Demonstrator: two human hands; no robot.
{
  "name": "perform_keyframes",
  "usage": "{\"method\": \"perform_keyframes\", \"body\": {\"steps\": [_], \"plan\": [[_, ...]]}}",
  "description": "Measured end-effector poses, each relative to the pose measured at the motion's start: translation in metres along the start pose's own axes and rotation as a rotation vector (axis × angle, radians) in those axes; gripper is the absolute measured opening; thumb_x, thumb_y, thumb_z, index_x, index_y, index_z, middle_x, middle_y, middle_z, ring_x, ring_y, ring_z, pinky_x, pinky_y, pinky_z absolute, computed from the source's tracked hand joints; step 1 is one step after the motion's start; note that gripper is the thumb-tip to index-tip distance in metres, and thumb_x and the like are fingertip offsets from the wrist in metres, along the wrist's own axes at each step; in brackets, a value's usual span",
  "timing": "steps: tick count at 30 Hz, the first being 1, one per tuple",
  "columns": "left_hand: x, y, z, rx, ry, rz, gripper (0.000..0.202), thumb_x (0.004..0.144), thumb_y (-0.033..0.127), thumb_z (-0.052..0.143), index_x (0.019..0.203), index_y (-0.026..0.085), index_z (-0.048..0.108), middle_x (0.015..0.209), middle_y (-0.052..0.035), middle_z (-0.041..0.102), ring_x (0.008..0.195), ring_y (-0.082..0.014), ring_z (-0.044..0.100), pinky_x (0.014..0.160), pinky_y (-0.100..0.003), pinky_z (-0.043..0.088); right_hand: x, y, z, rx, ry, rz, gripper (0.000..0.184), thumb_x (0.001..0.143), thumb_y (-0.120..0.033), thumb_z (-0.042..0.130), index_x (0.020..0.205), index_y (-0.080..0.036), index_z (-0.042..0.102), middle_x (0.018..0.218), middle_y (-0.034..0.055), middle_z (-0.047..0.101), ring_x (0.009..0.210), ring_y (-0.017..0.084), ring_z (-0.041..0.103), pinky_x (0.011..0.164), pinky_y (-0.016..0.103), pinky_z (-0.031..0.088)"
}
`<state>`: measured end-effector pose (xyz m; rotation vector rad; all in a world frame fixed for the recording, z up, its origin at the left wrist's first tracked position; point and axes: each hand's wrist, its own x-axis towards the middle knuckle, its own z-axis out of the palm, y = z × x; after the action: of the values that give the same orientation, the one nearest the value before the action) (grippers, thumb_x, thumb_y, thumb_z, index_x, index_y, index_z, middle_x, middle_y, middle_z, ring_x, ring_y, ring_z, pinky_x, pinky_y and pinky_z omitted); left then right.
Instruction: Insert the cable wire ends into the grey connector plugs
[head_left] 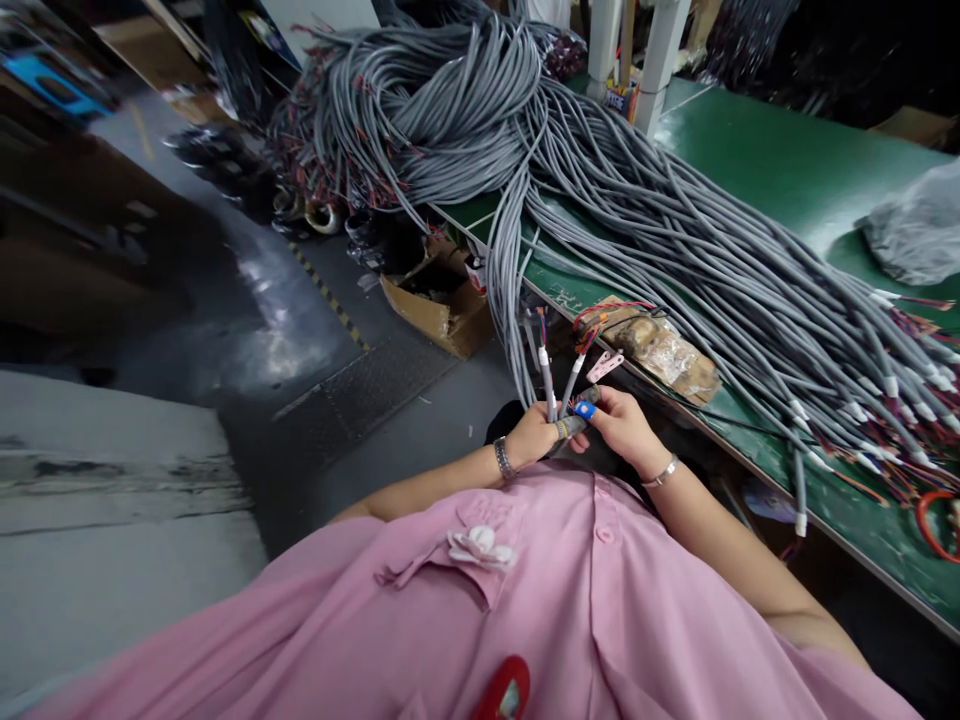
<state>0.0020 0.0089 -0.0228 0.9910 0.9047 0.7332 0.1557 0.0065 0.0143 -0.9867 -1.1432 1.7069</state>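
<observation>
My left hand [532, 437] is closed around a grey cable [547, 380] that stands up from the fingers, with white wrapping near its stripped end. A second grey cable [571, 386] rises beside it and ends in orange and red wires. My right hand [622, 425], with blue tape on the thumb, pinches at fine coloured wires [573, 404] just above the left fingers. Both hands meet in front of my body, off the table edge. Dark coverings on some fingers partly hide the grip. A pink clip [604, 367] lies just beyond the right hand.
A large heap of grey cables [637, 200] spreads over the green table [780, 170], and a bundle hangs over its edge. A taped block [667, 355] sits at the near edge. An open carton [427, 310] stands on the floor. A plastic bag [919, 225] lies far right.
</observation>
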Motion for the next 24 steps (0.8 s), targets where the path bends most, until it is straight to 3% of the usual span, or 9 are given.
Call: {"method": "perform_keyframes", "body": {"steps": [3, 6, 13, 21, 24], "plan": [[-0.0007, -0.0007, 0.0017, -0.08, 0.086, 0.04, 0.041, 0.069, 0.048, 0.075, 0.079, 0.01, 0.066, 0.063, -0.0088, 0.07, 0.053, -0.0179, 0.066, 0.055, -0.029, 0.054, 0.0027, -0.0019, 0.001, -0.013, -0.006, -0.007, 0.03, 0.081, -0.048, 0.064, 0.078, -0.02, 0.056, 0.048, -0.0041, 0.053, 0.043, 0.013, 0.051, 0.05, 0.029, 0.044], [-0.0003, -0.0002, 0.0036, -0.131, 0.163, 0.074, 0.041, 0.069, 0.049, 0.075, 0.077, 0.01, 0.066, 0.063, -0.0089, 0.07, 0.053, -0.0183, 0.066, 0.056, -0.031, 0.055, 0.0051, -0.0028, 0.0026, -0.065, 0.096, -0.029, 0.029, 0.079, -0.047, 0.066, 0.076, -0.019, 0.059, 0.051, -0.0027, 0.055, 0.047, 0.012, 0.051, 0.051, 0.028, 0.043], [-0.0015, 0.0007, 0.0025, -0.148, 0.215, 0.081, 0.041, 0.07, 0.049, 0.074, 0.077, 0.009, 0.067, 0.063, -0.0092, 0.07, 0.053, -0.0191, 0.066, 0.057, -0.033, 0.056, 0.0056, -0.002, 0.0049, -0.121, 0.222, -0.018, 0.031, 0.074, -0.047, 0.07, 0.069, -0.019, 0.059, 0.055, -0.0012, 0.058, 0.051, 0.012, 0.05, 0.051, 0.026, 0.042], [-0.0017, -0.0015, 0.0013, -0.141, 0.168, 0.049, 0.043, 0.067, 0.049, 0.075, 0.081, 0.009, 0.066, 0.063, -0.0096, 0.071, 0.056, -0.0206, 0.067, 0.057, -0.032, 0.056, 0.0067, -0.0017, 0.0088, 0.078, 0.039, 0.001, 0.032, 0.077, -0.047, 0.07, 0.081, -0.018, 0.057, 0.05, -0.004, 0.054, 0.045, 0.011, 0.049, 0.05, 0.028, 0.043], [-0.0023, -0.001, 0.0018, -0.133, 0.166, 0.051, 0.043, 0.068, 0.049, 0.075, 0.08, 0.009, 0.066, 0.064, -0.01, 0.071, 0.056, -0.0205, 0.067, 0.058, -0.032, 0.056, 0.0075, 0.0002, 0.0095, 0.096, 0.03, 0.013, 0.033, 0.077, -0.048, 0.069, 0.079, -0.018, 0.056, 0.048, -0.0036, 0.054, 0.044, 0.011, 0.049, 0.049, 0.028, 0.041]]}}
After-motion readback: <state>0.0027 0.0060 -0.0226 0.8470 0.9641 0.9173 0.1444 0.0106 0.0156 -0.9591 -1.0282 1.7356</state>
